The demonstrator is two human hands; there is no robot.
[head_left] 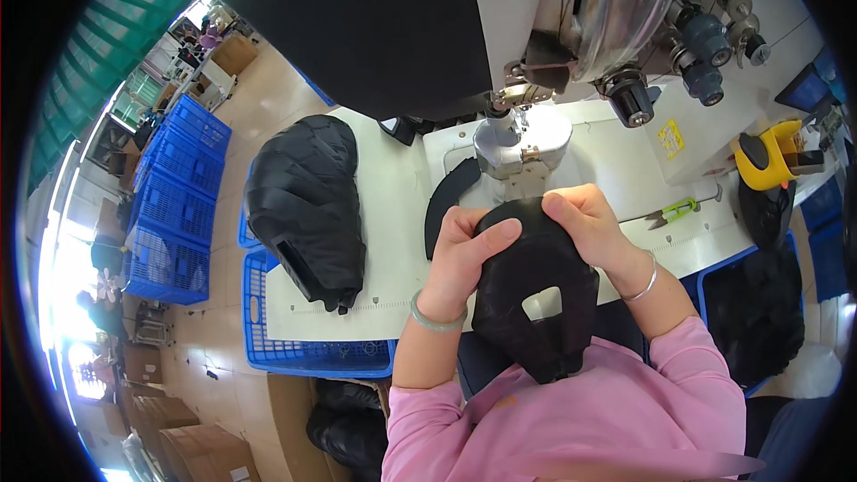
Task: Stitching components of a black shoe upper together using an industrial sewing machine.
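one sewing machine [536, 27] on one white tabletop [393, 214]; one heap of stitched black pieces [308, 205] lies left, apparently finished, one blue crate [268, 339] beneath. one black shaped fabric piece [536, 295] sits just before the needle post, seemingly not yet under it, left hand [460, 254] and right hand [589, 223] fingers clamped on its top edge; one green snips [674, 211] right.
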